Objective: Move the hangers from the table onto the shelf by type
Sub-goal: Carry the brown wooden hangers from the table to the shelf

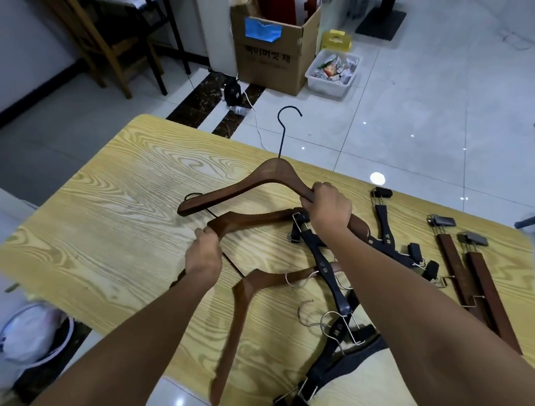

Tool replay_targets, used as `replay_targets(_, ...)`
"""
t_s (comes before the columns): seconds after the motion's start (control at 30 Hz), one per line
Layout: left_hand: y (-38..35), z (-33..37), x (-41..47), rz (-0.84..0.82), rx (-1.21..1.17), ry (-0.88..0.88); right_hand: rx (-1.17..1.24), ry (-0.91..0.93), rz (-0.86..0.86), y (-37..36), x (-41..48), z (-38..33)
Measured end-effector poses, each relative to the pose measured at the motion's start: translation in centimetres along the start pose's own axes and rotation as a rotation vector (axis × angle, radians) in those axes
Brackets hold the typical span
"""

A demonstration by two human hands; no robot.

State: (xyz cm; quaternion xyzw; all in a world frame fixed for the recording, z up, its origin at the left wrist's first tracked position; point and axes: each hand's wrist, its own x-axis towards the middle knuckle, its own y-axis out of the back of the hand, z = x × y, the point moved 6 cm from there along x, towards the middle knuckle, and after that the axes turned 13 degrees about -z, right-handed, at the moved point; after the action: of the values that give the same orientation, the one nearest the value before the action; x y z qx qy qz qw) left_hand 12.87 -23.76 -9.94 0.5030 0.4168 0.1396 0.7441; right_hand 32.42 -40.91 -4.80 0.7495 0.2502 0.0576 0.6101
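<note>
My right hand (328,207) grips the right arm of a brown wooden coat hanger (245,185) with a black hook, lifted above the wooden table (104,222). My left hand (204,255) holds the peak of a second brown coat hanger (252,219) lying under the first. A third brown coat hanger (238,312) lies nearer me. Black clip hangers (328,271) lie in a heap under my right forearm. Two brown clip hangers (475,277) lie at the table's right side.
On the floor beyond the table stand a cardboard box (271,52) and a white bin of packets (332,70). A wooden chair (106,39) stands at the far left. A bin with a plastic bag (31,335) sits at the table's left corner.
</note>
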Motion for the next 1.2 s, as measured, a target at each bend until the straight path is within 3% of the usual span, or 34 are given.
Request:
replay_targets(0.6,12.8,-10.1,-6.2,0.226,0.354,-0.131,-0.151,0.317,-0.02,8.5,-5.7,-15.5)
replay_targets(0.9,18.0,-17.5,-11.7,0.347,0.205,-0.085,-0.142,0.447,0.092,12.6,-10.6,-23.8)
replay_targets(1.2,20.6,-28.4,-19.2,0.423,0.042,0.079,-0.151,0.597,0.104,12.8,-17.2,-33.2)
